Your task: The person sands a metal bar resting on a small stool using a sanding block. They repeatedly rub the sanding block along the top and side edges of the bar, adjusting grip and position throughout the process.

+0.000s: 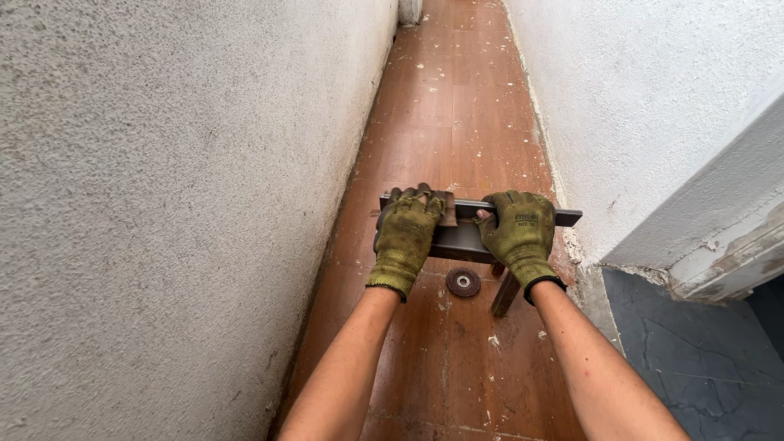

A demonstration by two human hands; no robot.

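metal bar (465, 238) clamped by both gloved hands, left hand (406, 233) and right hand (521, 233); it could slip, landing on the disc (463, 282) below.

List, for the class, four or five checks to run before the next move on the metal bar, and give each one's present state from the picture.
1. Both hands gloved: ok. The left hand and right hand wear green gloves.
2. Bar held on both sides: ok. Each grip is closed on the metal bar.
3. Brown pad under the left hand: ok. The pad lies on the bar at the fingers.
4. Floor below kept free: not ok. A disc lies on the floor under the bar.
5. Bar steady on its support: cannot tell. Only one leg shows.
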